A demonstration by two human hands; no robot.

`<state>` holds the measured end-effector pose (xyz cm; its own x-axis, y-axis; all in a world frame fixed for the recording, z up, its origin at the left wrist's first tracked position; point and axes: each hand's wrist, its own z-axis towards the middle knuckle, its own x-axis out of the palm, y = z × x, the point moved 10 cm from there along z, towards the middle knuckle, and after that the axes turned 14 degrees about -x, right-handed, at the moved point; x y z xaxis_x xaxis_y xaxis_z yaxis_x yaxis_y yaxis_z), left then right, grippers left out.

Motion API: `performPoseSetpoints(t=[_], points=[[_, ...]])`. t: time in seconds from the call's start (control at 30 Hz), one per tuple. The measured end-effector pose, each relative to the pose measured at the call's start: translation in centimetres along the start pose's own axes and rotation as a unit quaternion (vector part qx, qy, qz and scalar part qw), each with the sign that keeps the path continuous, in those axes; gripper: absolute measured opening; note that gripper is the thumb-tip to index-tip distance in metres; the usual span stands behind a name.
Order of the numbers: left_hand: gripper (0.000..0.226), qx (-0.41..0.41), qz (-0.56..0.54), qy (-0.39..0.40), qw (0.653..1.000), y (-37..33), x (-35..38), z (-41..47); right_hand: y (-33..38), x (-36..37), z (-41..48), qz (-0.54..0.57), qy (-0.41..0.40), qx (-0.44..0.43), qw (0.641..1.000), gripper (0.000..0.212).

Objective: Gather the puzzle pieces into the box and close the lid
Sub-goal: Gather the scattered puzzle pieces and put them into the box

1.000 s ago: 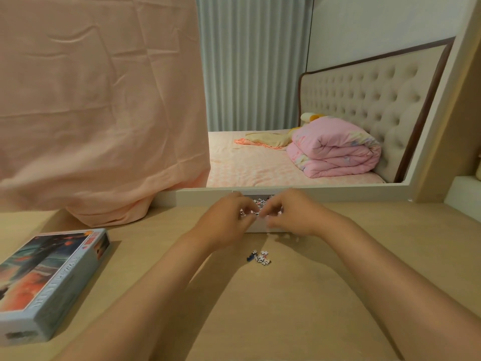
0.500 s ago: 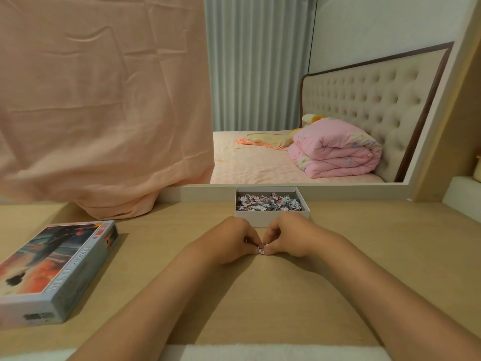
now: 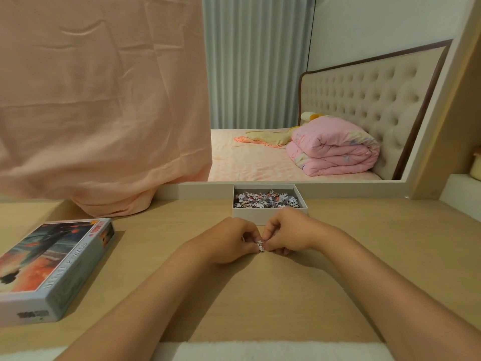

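A white open box (image 3: 270,214) stands at the back of the wooden table (image 3: 364,256), holding a heap of puzzle pieces (image 3: 265,199). Just in front of it my left hand (image 3: 229,241) and my right hand (image 3: 289,234) meet fingertip to fingertip on the tabletop. Both pinch a small cluster of loose pieces (image 3: 260,245) between them; most of that cluster is hidden by my fingers. The printed box lid (image 3: 49,267) lies face up at the left of the table, well apart from my hands.
A large mirror (image 3: 299,113) rises behind the box, with its white ledge (image 3: 197,191) along the table's back edge. A peach cloth (image 3: 99,105) hangs over the mirror's left part down onto the table. A white soft strip (image 3: 260,351) lies at the near edge.
My hands drew back from over the white box to the table in front of it and closed together on the loose pieces there. The box's contents came into view.
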<state>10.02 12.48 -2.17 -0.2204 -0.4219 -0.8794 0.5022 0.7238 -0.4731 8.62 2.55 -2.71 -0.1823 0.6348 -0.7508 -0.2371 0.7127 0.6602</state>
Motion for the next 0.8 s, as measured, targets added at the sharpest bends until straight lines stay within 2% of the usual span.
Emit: performPoseSetpoints(t=[0.07,0.13,0.23,0.3,0.43,0.53,0.6,0.7,0.8], points=[[0.006,-0.006,-0.016,-0.003,1.000,0.1,-0.3,0.2,0.3,-1.5,0.2,0.020,-0.042,-0.014,0.999,0.013],[0.003,-0.011,-0.016,0.003,1.000,0.4,-0.5,0.4,0.2,-4.2,0.5,0.033,-0.118,-0.028,0.992,0.014],[0.003,-0.020,-0.012,0.005,1.000,1.0,-0.6,1.0,-0.5,-8.3,0.7,0.030,-0.257,-0.050,0.965,0.013],[0.001,-0.025,-0.031,-0.014,0.999,1.1,-1.2,1.5,-1.0,-9.3,0.9,-0.003,-0.300,-0.058,0.952,0.010],[0.011,-0.024,-0.089,-0.115,0.989,0.4,-4.6,2.8,-1.4,-8.2,1.7,-0.051,-0.256,-0.065,0.963,0.015],[0.007,-0.032,-0.084,-0.187,0.978,0.3,-6.4,4.4,0.0,-8.6,1.5,-0.050,-0.254,-0.099,0.961,0.014],[0.011,-0.056,-0.045,-0.194,0.978,0.7,-6.2,5.9,0.8,-7.0,1.7,-0.035,-0.172,-0.109,0.978,0.014],[0.022,-0.095,0.039,-0.167,0.981,1.6,-4.9,7.4,1.1,-2.5,1.6,-0.042,0.015,-0.091,0.995,0.013],[0.022,-0.080,0.038,-0.198,0.976,1.4,-5.3,7.1,0.6,-0.1,1.4,-0.099,0.095,-0.079,0.987,0.025]])
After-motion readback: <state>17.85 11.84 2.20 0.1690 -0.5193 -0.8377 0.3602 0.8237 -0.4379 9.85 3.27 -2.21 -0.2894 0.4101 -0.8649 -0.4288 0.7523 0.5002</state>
